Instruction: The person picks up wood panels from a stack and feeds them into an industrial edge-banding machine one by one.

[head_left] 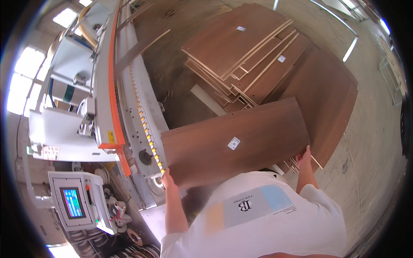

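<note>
A long brown wood panel (202,146) with a small white label spans the space in front of me, held between both hands. My left hand (169,178) grips its near left corner, close beside the machine's row of yellow rollers (148,136). At the panel's right end, my right hand (303,156) is closed on the edge near the corner, with the thumb on top. The panel's left end lies right against the machine's side rail; whether it rests on the rail I cannot tell.
The long machine (114,86) with an orange strip runs along the left. Its control box (77,202) with a lit screen stands at the near left. Beyond my panel lie stacks of brown panels (232,38), and another large panel (331,94) leans or lies at the right.
</note>
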